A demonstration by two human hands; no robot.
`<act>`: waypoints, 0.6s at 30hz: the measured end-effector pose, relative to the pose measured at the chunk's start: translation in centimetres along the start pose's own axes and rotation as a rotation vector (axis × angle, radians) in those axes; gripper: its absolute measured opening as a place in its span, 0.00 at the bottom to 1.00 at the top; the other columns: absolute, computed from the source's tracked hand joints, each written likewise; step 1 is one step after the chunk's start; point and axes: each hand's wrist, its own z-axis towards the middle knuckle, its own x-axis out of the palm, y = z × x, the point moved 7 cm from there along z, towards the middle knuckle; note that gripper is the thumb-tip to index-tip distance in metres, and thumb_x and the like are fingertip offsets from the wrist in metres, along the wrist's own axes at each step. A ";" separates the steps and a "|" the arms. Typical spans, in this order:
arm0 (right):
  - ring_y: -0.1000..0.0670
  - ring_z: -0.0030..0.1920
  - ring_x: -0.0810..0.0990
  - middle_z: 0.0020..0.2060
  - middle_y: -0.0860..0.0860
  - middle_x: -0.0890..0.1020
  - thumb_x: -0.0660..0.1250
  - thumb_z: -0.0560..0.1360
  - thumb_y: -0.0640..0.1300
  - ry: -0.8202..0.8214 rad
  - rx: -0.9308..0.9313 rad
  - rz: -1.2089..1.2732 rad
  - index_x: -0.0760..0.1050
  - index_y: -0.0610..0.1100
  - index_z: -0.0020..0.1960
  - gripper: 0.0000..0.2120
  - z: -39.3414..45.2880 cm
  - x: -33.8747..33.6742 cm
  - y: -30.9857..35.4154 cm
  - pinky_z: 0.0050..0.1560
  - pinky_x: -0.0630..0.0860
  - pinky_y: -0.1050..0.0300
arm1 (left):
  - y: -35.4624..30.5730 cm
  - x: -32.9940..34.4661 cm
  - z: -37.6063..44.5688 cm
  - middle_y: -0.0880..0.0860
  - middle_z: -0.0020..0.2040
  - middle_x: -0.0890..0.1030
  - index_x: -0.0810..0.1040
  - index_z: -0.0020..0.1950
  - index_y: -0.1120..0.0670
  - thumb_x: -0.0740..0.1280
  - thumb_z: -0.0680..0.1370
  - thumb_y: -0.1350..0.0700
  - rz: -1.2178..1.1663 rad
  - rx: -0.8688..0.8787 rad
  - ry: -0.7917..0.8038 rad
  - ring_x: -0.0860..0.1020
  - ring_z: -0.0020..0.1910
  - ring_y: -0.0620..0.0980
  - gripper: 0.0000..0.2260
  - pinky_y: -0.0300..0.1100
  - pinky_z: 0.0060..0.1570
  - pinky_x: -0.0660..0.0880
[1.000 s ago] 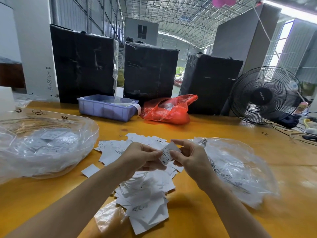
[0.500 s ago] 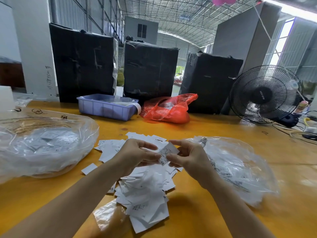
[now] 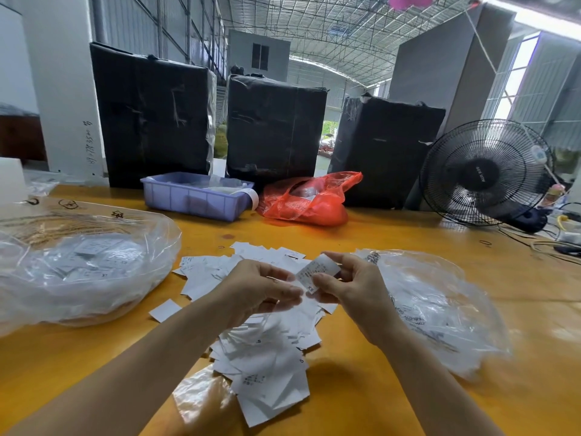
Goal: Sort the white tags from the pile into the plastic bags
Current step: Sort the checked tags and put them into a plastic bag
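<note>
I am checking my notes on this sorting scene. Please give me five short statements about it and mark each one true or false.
1. The right hand pinches a white tag. True.
2. The pile of tags lies in the purple bin. False: it lies loose on the yellow table.
3. A clear plastic bag on the left holds tags. True.
4. The fan stands at the left edge. False: it stands at the right.
5. The red bag sits beside the purple bin. True.
</note>
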 end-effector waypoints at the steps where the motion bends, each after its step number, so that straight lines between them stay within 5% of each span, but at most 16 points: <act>1: 0.48 0.38 0.85 0.43 0.41 0.83 0.69 0.73 0.33 -0.007 -0.015 -0.047 0.73 0.36 0.63 0.19 0.0 0.0 0.1 0.38 0.81 0.59 | -0.1 -0.2 0.1 0.63 0.39 0.84 0.77 0.48 0.67 0.75 0.59 0.69 0.002 0.007 -0.015 0.84 0.37 0.56 0.20 0.42 0.37 0.81; 8: 0.52 0.36 0.82 0.39 0.44 0.83 0.63 0.78 0.36 0.021 0.031 -0.132 0.79 0.36 0.55 0.09 -0.2 0.1 -0.2 0.38 0.81 0.58 | -0.8 -0.6 0.2 0.60 0.36 0.84 0.77 0.47 0.64 0.73 0.67 0.71 0.168 0.101 -0.051 0.84 0.35 0.52 0.12 0.38 0.34 0.80; 13: 0.54 0.31 0.79 0.32 0.49 0.82 0.65 0.77 0.37 0.058 0.112 -0.050 0.81 0.45 0.42 0.08 -0.4 0.7 -0.4 0.33 0.77 0.64 | -0.6 -0.4 0.3 0.58 0.35 0.84 0.79 0.44 0.63 0.73 0.69 0.68 0.192 0.103 -0.046 0.84 0.35 0.50 0.07 0.37 0.34 0.79; 18: 0.51 0.32 0.77 0.33 0.47 0.81 0.65 0.76 0.36 0.077 0.147 0.018 0.81 0.42 0.44 0.06 -0.7 1.2 -0.4 0.32 0.75 0.63 | -0.1 0.0 0.3 0.58 0.35 0.84 0.82 0.41 0.61 0.72 0.71 0.63 0.140 0.089 -0.069 0.83 0.34 0.50 0.02 0.38 0.34 0.80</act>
